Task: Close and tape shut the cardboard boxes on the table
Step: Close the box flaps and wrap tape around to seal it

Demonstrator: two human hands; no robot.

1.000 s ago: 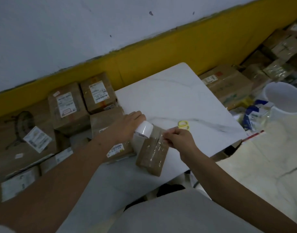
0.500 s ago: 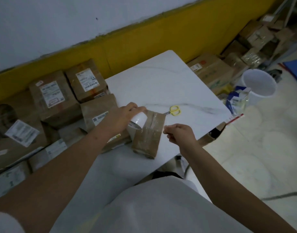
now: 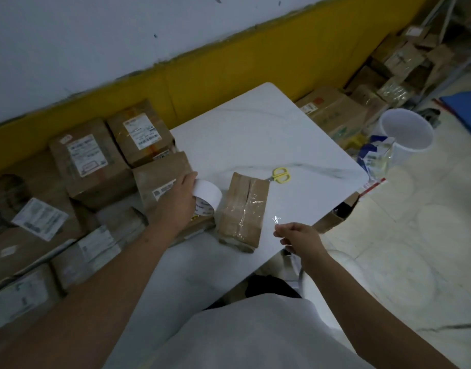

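Tape that is clear and shiny is being pinched by the right hand just beside the brown cardboard box set on the smooth white table, while the round white tape roll is being gripped by the left hand.

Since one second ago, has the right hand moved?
Yes. The right hand was at the edge of the small taped box; now it is clear of it, drawn back toward the person, farther from the yellow scissors.
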